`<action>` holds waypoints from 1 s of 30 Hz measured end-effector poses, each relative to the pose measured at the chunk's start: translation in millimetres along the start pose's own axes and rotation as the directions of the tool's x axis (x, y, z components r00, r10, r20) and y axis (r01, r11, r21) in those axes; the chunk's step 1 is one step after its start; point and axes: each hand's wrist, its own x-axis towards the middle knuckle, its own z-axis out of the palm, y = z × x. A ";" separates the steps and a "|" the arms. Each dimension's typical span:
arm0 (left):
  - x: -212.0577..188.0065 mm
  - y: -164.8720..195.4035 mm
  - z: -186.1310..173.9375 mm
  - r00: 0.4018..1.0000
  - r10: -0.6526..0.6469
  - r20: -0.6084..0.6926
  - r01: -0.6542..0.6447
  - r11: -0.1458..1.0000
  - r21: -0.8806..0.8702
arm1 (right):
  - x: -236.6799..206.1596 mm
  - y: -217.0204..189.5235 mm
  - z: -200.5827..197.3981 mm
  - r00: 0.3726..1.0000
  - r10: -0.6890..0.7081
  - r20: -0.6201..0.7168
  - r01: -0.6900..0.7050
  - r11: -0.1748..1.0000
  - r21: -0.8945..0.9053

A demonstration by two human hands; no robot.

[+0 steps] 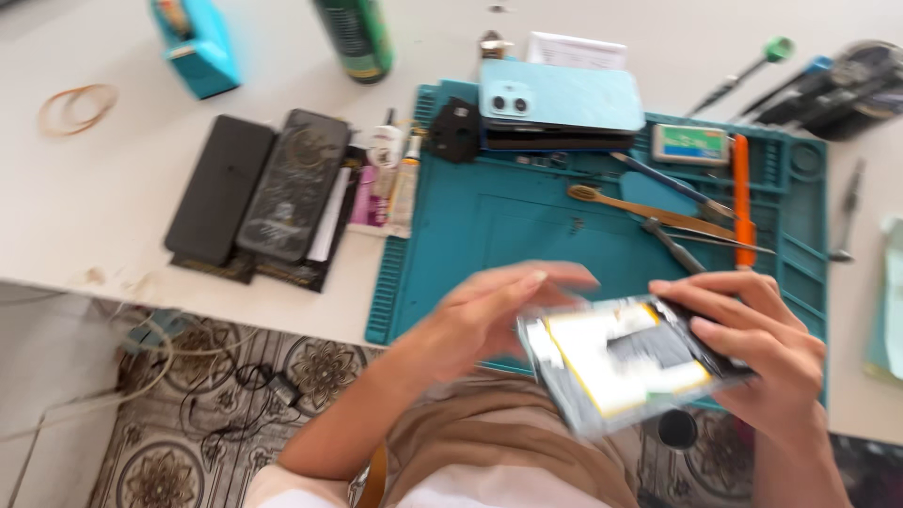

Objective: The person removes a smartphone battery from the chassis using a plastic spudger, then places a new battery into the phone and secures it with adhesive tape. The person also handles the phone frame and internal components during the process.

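An opened phone body (621,362) with a yellow-edged white battery showing is held over the near edge of a teal work mat (489,226). My right hand (752,353) grips its right end, fingers wrapped over the top. My left hand (499,310) is at its left end, fingers stretched out and blurred, touching or just above the phone's upper edge. The phone is tilted and blurred by motion.
On the mat's far side lie a light blue phone back (560,94) on a dark phone, a brush (649,212), tweezers (677,246) and an orange tool (743,198). Left of the mat rest two dark phones (263,183) and small tubes (390,183). A green can (356,38) and blue tape dispenser (196,42) stand behind.
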 end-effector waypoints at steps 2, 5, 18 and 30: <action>5.1 -14.8 0.8 0.951 -0.243 0.190 0.308 0.722 -0.620 | 1.2 -0.3 2.9 1.000 0.001 0.029 -0.002 0.999 0.049; 9.1 -39.7 -0.9 0.778 -0.042 0.627 0.424 0.771 -0.475 | 2.4 2.0 5.6 0.998 0.003 0.060 -0.011 0.992 0.124; 36.1 -81.4 10.6 0.916 0.400 -0.023 -0.393 0.886 -0.245 | -35.8 -18.0 62.9 0.736 0.620 -0.272 -0.219 0.598 0.771; 28.1 -75.8 -5.9 0.814 0.580 -0.035 -0.575 0.812 0.095 | -33.0 -12.2 48.3 0.647 0.753 -0.121 -0.358 0.441 0.823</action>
